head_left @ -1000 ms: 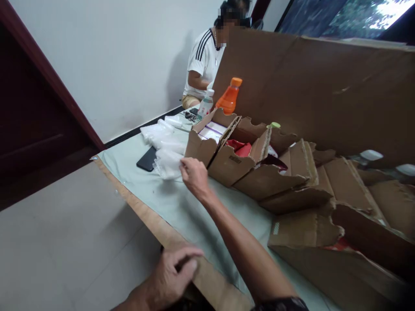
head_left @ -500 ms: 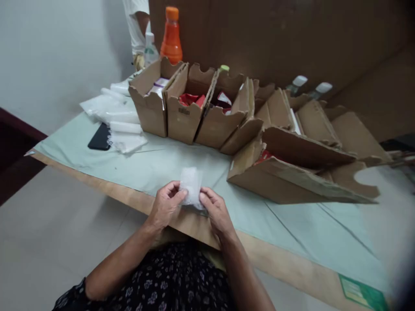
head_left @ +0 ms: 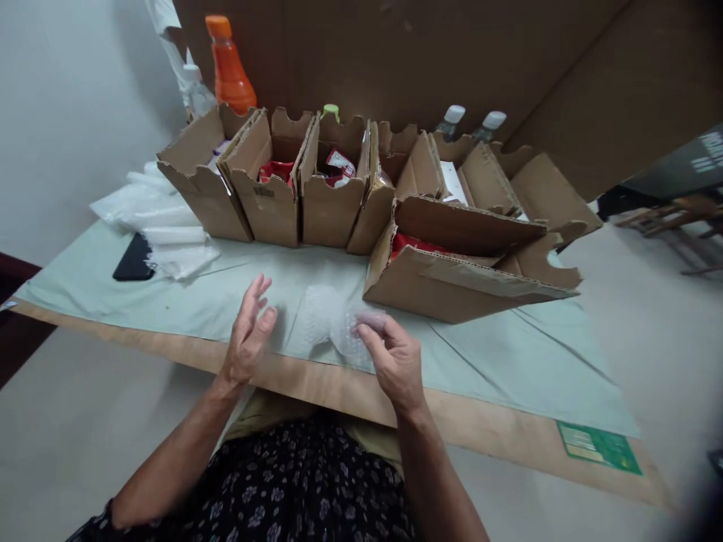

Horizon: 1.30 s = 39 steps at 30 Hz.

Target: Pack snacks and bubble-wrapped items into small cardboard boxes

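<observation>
A clear piece of bubble wrap (head_left: pixel 321 312) spreads over the pale green cloth near the table's front edge. Its right part is lifted and pinched between the thumb and fingers of my right hand (head_left: pixel 392 357). To the left of the wrap, my left hand (head_left: pixel 250 331) is raised with fingers stretched out and nothing in it. Whether anything lies inside the wrap I cannot make out.
Several cardboard bins (head_left: pixel 333 207) line the table's back, some with red packets. A wider cardboard bin (head_left: pixel 468 282) stands front right. White plastic rolls (head_left: pixel 178 248) and a black phone (head_left: pixel 134 258) lie left. Behind the bins stands an orange bottle (head_left: pixel 229 71).
My left hand has let go of the bubble wrap and moved left, its fingers opening. The wrap has spread wider, its right part drawn rightward by my right hand. The view has turned right.
</observation>
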Motion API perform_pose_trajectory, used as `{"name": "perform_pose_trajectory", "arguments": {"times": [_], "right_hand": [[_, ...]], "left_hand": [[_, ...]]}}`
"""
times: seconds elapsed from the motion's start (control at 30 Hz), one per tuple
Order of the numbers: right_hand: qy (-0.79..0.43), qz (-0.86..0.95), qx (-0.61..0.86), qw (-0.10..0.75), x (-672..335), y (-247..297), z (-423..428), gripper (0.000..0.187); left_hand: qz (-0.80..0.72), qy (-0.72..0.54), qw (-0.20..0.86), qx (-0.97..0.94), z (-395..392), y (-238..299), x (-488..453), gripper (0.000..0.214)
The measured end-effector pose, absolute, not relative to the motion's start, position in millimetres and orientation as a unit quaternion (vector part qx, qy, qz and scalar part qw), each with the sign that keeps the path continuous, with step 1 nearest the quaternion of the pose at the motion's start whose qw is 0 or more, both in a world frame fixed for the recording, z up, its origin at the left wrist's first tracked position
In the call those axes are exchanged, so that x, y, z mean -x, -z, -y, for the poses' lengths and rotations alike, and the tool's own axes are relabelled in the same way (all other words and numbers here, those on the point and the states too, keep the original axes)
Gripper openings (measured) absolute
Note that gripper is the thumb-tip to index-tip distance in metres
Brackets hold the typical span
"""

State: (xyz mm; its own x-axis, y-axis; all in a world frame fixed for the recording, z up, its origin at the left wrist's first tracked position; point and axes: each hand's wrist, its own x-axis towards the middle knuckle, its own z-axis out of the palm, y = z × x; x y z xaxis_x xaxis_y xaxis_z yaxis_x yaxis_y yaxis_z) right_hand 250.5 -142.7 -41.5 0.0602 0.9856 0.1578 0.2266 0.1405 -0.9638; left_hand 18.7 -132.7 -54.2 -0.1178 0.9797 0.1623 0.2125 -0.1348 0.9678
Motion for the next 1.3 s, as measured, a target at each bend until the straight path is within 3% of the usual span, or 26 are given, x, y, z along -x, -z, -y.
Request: {"name": "perform_pose_trajectory", "arguments": {"times": [0.1,0.13,0.27,0.3,0.53,0.63,0.77,0.87,0.97,1.1,1.3], "right_hand": [[-0.309,0.686,0.495,0.434,-249,23,143,0.017],[-0.294,0.709,0.481,0.423,-247,19,143,0.017],[-0.261,0.699,0.496,0.445,-254,9,147,0.016],[-0.259,0.674,0.517,0.459,-260,8,149,0.015],[-0.265,0.542,0.617,0.506,-308,29,170,0.018],[-0.240,0.540,0.662,0.461,-324,54,173,0.027],[-0.073,0.554,0.731,0.393,-347,78,182,0.060],[-0.016,0.601,0.709,0.369,-341,80,185,0.055],[-0.054,0.707,0.632,0.314,-303,80,175,0.047],[-0.128,0.795,0.561,0.191,-260,92,160,0.053],[-0.071,0.788,0.599,0.118,-319,111,188,0.063]], "left_hand": [[-0.488,-0.415,0.243,-0.729,122,21,-25,0.093],[-0.459,-0.373,0.232,-0.773,117,13,-30,0.089],[-0.406,-0.214,0.319,-0.829,97,10,-41,0.017],[-0.420,-0.191,0.344,-0.818,94,14,-37,0.009],[-0.441,-0.166,0.511,-0.719,89,21,-4,0.016],[-0.467,-0.156,0.445,-0.748,83,29,-8,0.028],[-0.547,-0.192,0.194,-0.791,87,45,-16,0.057],[-0.515,-0.233,0.089,-0.820,108,50,-31,0.057],[-0.425,-0.221,0.097,-0.872,133,60,-56,0.058],[-0.403,-0.134,0.152,-0.892,149,89,-73,0.064],[-0.418,-0.100,0.141,-0.892,149,114,-58,0.070]]}}
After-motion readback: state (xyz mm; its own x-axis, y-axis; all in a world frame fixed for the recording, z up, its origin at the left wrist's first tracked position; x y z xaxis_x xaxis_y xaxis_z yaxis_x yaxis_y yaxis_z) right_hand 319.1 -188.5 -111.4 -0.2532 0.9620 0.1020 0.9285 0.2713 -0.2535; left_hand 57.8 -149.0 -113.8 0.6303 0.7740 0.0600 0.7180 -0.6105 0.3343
